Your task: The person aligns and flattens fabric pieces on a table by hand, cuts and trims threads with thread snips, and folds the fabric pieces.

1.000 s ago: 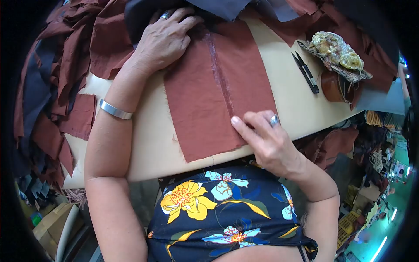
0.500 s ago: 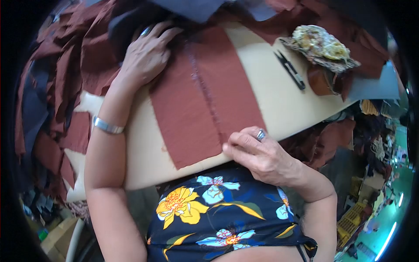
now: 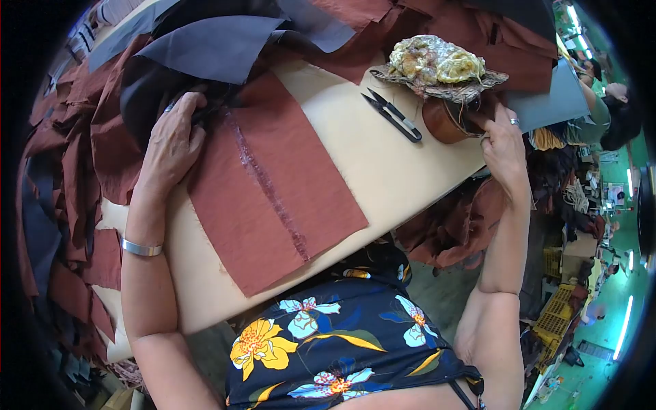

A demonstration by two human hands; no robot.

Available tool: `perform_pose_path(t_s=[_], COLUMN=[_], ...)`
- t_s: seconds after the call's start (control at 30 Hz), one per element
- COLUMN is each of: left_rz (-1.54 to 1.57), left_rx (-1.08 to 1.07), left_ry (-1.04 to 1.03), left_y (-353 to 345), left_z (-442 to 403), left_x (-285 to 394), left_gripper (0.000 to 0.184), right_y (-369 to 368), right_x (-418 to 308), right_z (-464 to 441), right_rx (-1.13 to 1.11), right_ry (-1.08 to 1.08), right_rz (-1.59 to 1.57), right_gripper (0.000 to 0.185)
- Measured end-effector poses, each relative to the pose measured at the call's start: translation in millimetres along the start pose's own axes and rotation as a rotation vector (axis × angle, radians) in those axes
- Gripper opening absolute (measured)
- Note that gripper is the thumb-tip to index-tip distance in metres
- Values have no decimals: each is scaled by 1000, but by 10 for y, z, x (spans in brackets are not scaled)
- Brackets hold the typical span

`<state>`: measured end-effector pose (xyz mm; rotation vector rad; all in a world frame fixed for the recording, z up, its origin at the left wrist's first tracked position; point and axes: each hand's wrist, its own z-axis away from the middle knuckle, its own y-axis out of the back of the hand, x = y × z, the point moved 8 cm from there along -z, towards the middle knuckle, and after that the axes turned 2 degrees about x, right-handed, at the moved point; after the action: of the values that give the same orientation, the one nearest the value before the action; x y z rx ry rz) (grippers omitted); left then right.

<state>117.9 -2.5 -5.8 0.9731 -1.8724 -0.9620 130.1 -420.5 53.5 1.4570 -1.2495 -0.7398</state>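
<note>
A reddish-brown fabric panel [image 3: 301, 164] lies on the pale board, with a glossy dark strip [image 3: 263, 181] running lengthwise down it. My left hand [image 3: 172, 143] rests at the panel's far left corner, fingers curled into dark fabric [image 3: 147, 89]. At the right, my right hand [image 3: 507, 147] has its fingers bent at the mouth of a brown pot [image 3: 443, 121]; the fingertips are partly hidden, and what they hold I cannot make out. Over the pot sits a yellowish crusted lump [image 3: 437, 60] on a ragged flat piece. Black thread snips [image 3: 393, 115] lie left of the pot.
The pale board [image 3: 335, 113] slopes across my lap. Reddish-brown cloth pieces [image 3: 102, 137] heap at its left, with more hanging below its right edge [image 3: 451, 225]. A grey-blue sheet [image 3: 547, 99] lies beyond the pot. Another person [image 3: 605, 113] and yellow crates [image 3: 555, 311] are farther right.
My right hand has left the near end of the panel and reached up and right to the brown pot. The view has shifted, and the strip shows wider and glossier.
</note>
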Motion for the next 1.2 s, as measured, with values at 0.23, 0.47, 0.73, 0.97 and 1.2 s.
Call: perform_pose_path(t_s=[0.23,0.47,0.73,0.97,1.2], left_rz=[-161,-79,122,123,108], left_rx=[41,27,28,75,72], left_ry=[-57,-5,62,-2,21], left_y=[121,131,63,99,85], left_z=[-13,20,31,-8,-8], left_x=[185,85,-110,-69,-93], left_gripper=[33,33,31,28,29], right_y=[223,556,35,-246,-297], right_x=[14,-782,-2602,-2906,-2899], right_z=[181,120,-713,-857,-856], right_rx=[199,224,55,42,72], right_ry=[-14,84,613,638,645], right_rz=[-187,-489,-1006,-741,-809], right_gripper=[36,29,31,35,30])
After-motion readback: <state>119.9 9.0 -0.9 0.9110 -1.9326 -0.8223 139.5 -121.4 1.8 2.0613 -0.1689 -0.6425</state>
